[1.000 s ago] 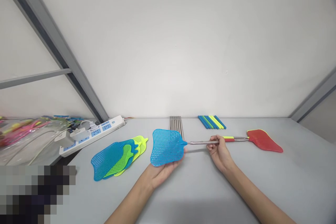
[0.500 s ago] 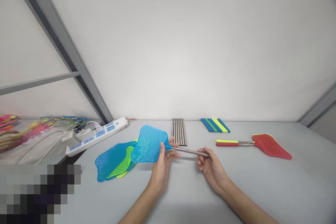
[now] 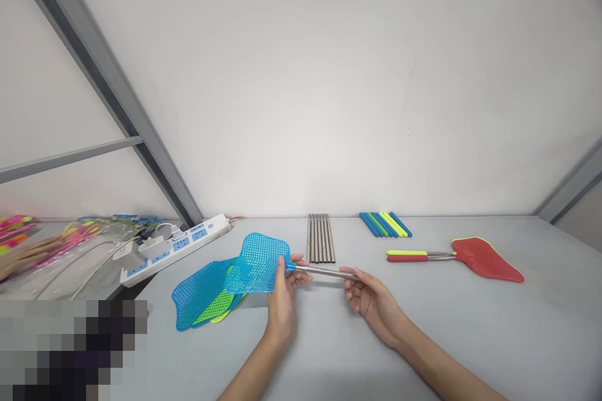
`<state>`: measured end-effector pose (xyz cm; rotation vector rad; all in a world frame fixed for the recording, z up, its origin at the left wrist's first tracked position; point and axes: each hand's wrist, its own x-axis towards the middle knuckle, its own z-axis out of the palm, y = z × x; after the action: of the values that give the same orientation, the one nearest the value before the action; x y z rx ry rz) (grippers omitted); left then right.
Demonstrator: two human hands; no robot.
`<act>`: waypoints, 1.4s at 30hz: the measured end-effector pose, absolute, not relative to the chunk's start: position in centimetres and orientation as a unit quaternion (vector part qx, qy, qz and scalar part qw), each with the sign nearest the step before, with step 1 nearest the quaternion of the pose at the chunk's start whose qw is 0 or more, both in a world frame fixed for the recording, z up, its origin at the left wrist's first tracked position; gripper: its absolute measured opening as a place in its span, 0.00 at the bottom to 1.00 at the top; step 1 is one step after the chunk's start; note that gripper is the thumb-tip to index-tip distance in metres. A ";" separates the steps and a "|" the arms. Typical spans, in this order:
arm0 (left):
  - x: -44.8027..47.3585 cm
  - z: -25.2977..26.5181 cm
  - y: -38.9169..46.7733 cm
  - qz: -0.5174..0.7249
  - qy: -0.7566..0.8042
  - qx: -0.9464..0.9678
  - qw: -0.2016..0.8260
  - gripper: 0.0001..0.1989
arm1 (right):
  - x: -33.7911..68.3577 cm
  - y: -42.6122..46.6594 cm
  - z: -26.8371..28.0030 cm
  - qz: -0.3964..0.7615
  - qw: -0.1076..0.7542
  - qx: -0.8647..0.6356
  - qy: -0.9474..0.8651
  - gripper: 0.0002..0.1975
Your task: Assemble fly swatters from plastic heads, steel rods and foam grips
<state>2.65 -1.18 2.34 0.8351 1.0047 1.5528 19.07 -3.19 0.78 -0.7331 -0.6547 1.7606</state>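
My left hand (image 3: 285, 291) grips a blue perforated fly swatter head (image 3: 258, 263) near its neck, thumb on top. A thin metal rod (image 3: 324, 272) joins the neck and runs to the right. Its far end is pinched by the fingers of my right hand (image 3: 371, 301). Below and left of the held head lies a fanned stack of blue, green and yellow swatter heads (image 3: 200, 294). Several metal rods (image 3: 320, 238) lie side by side behind my hands. To their right is a row of blue, green and yellow handle sleeves (image 3: 385, 224).
Red and yellow fly swatters (image 3: 489, 259) with handles lie stacked on the right of the grey table (image 3: 470, 338). A white power strip (image 3: 176, 247) with plugs sits at the left edge. Beyond it, another person's hand (image 3: 28, 257) is among plastic-bagged colourful items (image 3: 78, 241).
Both my hands have shifted slightly left and down with the blue swatter head and rod. The other person's hand at far left has come further into view.
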 end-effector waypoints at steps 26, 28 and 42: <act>1.8 2.3 -0.9 0.593 0.425 0.443 0.521 0.22 | 20.4 -3.3 1.1 0.714 0.387 -0.345 -0.471 0.20; 1.8 2.4 -0.9 0.591 0.416 0.443 0.530 0.22 | 20.5 -3.2 1.1 0.717 0.388 -0.343 -0.466 0.20; 2.3 2.7 -1.3 0.596 0.383 0.434 0.557 0.23 | 20.8 -3.0 1.2 0.720 0.385 -0.348 -0.461 0.19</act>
<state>2.33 -1.27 2.68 1.0235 0.9041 1.4063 20.80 -3.01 1.18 -0.8855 -1.1733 1.8346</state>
